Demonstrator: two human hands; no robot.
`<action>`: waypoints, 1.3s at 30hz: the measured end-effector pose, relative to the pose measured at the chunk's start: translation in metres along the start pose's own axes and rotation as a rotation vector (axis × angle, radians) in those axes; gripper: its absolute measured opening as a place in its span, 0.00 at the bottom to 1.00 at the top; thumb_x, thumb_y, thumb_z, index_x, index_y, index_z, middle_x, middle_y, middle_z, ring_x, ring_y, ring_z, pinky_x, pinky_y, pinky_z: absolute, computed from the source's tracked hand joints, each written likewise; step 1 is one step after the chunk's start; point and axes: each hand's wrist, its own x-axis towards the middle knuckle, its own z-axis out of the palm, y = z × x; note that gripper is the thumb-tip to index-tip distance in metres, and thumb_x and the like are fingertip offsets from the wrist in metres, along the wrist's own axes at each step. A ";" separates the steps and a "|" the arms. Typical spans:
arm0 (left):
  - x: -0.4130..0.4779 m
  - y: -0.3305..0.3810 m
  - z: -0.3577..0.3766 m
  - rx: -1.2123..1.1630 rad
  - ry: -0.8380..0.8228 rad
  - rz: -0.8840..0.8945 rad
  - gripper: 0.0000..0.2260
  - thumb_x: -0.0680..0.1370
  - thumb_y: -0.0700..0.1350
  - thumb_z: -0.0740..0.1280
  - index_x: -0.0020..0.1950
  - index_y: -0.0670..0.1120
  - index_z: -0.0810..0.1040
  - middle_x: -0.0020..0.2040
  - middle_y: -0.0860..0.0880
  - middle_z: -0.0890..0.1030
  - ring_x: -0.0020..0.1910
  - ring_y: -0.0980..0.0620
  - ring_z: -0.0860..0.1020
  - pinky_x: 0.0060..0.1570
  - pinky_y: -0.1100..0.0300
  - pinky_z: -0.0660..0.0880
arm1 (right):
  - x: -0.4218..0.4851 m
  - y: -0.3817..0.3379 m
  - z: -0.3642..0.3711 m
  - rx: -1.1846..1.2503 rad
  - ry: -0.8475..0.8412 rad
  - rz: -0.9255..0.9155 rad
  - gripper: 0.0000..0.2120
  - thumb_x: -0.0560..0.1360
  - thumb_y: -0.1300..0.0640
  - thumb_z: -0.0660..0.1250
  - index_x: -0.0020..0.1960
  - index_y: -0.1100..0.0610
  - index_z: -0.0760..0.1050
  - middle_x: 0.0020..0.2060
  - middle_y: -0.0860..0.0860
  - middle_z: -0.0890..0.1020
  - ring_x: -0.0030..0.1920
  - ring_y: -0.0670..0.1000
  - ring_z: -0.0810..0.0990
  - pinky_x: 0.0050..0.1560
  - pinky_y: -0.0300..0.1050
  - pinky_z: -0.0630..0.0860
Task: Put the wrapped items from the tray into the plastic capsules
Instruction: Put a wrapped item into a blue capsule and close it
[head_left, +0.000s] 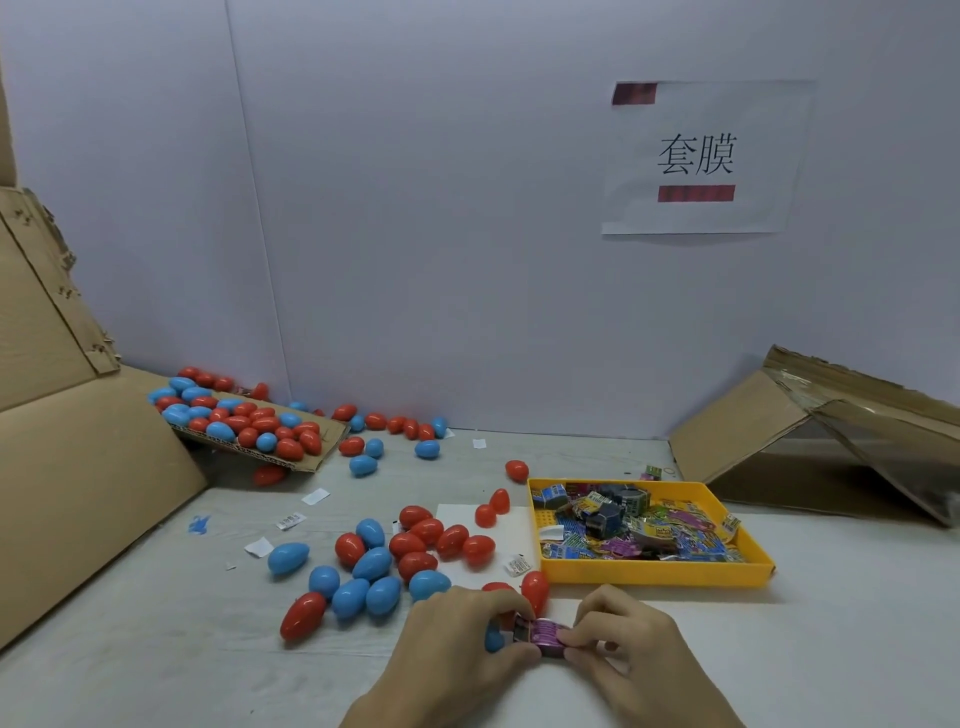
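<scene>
At the front of the desk (156, 649), the left hand (457, 636) and right hand (631, 647) each pinch 1 end of a purple wrapped item (544, 634), fingers curled tight on it. It sits just in front of the yellow tray (654, 576) holding more wrapped packets (623, 525), beside loose red and blue egg-shaped capsules (371, 564).

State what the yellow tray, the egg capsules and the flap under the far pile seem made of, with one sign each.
Tray: probably moulded plastic, matte; smooth, uniformly yellow walls. Capsules: hard plastic, fairly glossy; pale highlights on their curves. Flap: corrugated cardboard, dull brown; fluting shows along its cut edge.
</scene>
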 end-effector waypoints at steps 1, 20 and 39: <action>0.000 0.000 0.000 -0.002 -0.006 -0.001 0.21 0.72 0.69 0.65 0.63 0.65 0.72 0.52 0.64 0.81 0.43 0.66 0.71 0.36 0.73 0.61 | 0.000 0.001 -0.001 -0.005 0.002 -0.009 0.05 0.68 0.60 0.77 0.39 0.52 0.84 0.40 0.43 0.79 0.37 0.37 0.76 0.38 0.24 0.71; -0.005 -0.007 -0.002 -0.061 -0.013 -0.030 0.22 0.70 0.71 0.65 0.61 0.66 0.74 0.45 0.68 0.78 0.43 0.71 0.72 0.36 0.73 0.63 | -0.004 0.007 -0.036 0.343 0.252 0.376 0.09 0.74 0.69 0.70 0.41 0.56 0.81 0.40 0.46 0.86 0.40 0.48 0.85 0.40 0.34 0.79; 0.037 0.019 -0.014 -0.950 0.225 -0.224 0.01 0.76 0.48 0.73 0.46 0.53 0.83 0.36 0.58 0.82 0.39 0.64 0.79 0.37 0.73 0.73 | 0.074 -0.025 -0.014 0.972 0.227 0.477 0.12 0.66 0.55 0.74 0.46 0.62 0.81 0.40 0.59 0.85 0.39 0.56 0.85 0.38 0.40 0.81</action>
